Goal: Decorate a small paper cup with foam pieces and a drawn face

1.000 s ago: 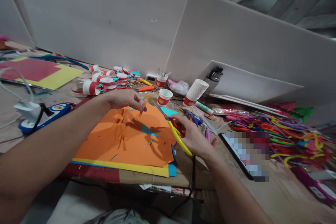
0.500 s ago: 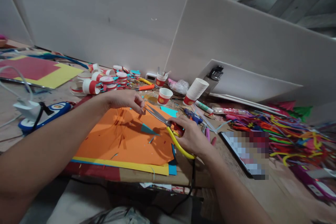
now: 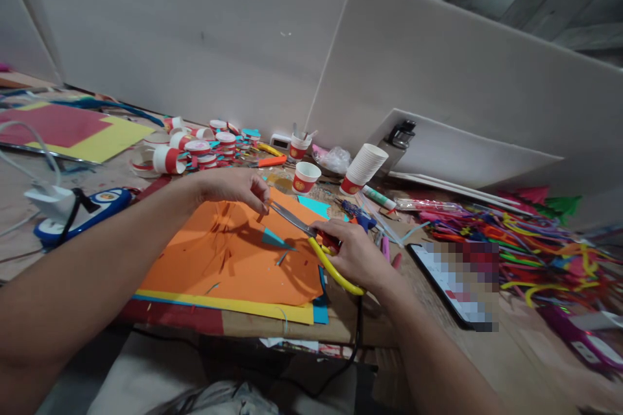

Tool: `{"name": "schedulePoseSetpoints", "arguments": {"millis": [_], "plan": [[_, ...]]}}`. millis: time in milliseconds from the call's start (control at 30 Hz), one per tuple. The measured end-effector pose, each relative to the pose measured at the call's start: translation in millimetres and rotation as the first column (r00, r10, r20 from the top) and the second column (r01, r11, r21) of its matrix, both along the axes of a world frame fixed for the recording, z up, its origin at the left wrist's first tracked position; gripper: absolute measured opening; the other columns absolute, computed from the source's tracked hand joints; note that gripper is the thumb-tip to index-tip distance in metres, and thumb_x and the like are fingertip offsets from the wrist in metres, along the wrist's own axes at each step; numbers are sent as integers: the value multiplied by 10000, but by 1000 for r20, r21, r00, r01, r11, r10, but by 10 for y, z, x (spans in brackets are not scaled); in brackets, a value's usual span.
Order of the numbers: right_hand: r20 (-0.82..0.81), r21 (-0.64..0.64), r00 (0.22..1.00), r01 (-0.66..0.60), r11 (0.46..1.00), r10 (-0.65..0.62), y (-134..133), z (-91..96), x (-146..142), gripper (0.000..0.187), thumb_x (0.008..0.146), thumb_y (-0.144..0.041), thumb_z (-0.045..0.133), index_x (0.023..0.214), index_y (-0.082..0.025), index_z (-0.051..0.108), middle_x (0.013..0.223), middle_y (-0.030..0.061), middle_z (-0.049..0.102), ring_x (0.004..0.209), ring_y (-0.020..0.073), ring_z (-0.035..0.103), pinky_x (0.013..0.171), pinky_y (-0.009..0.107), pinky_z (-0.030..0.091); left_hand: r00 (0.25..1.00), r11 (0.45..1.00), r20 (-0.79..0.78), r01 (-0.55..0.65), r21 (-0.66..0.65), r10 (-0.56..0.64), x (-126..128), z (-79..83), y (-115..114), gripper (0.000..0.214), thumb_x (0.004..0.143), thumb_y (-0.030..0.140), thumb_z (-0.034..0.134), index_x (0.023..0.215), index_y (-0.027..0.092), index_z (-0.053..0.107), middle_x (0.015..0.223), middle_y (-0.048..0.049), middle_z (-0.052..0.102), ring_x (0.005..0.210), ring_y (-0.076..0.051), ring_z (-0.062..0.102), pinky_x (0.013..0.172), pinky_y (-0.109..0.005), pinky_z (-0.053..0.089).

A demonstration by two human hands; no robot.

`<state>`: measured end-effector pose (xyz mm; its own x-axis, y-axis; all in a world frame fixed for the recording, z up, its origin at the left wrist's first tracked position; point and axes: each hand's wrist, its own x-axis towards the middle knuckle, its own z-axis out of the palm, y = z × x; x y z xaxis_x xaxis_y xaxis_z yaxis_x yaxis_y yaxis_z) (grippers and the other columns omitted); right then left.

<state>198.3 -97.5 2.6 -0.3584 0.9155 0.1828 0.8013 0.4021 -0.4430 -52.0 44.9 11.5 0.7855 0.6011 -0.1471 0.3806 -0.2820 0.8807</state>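
Observation:
My right hand grips scissors with yellow handles. Their metal blades point up and left, nearly together, with the tips beside the fingers of my left hand. Those fingers are pinched on a small strip of orange paper, mostly hidden by the fingertips. Below both hands lies a sheet of orange paper on top of yellow paper and blue paper. A blue paper triangle and several thin scraps rest on the orange sheet.
Behind my hands stand a paper cup and a tilted stack of cups. Red-and-white cup pieces crowd the back left. On the right are a phone and colourful pipe cleaners. A power strip lies left.
The scissor blades have come closer together. My hands have barely moved, and the things on the table stay as they were.

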Motion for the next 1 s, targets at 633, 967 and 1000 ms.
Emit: {"name": "schedulePoseSetpoints", "arguments": {"millis": [633, 967, 1000], "plan": [[8, -51, 1000, -14, 999, 14, -13, 42, -23, 182, 869, -242, 550, 924, -179, 712, 797, 26, 692, 688, 129, 553, 635, 224, 376, 998, 997, -36, 46, 66, -44, -19, 3, 10, 112, 622, 321, 757, 627, 217, 713, 657, 1, 678, 645, -144, 589, 620, -235, 372], [-40, -44, 999, -7, 999, 5, -27, -14, -17, 215, 864, -222, 511, 927, -184, 713, 784, 19, 678, 707, 135, 564, 670, 233, 400, 997, 993, -57, 50, 109, -44, -40, 72, -22, 98, 645, 311, 745, 661, 214, 745, 653, 2, 684, 641, -135, 596, 614, -222, 369], [-45, -38, 999, 2, 999, -3, -20, -32, -9, 212, 853, -218, 515, 923, -182, 712, 748, 9, 654, 680, 127, 541, 647, 229, 389, 997, 992, -58, 49, 118, -43, -47, 76, -19, 98, 650, 310, 745, 666, 213, 746, 649, 4, 680, 639, -131, 592, 616, -223, 369]]}}
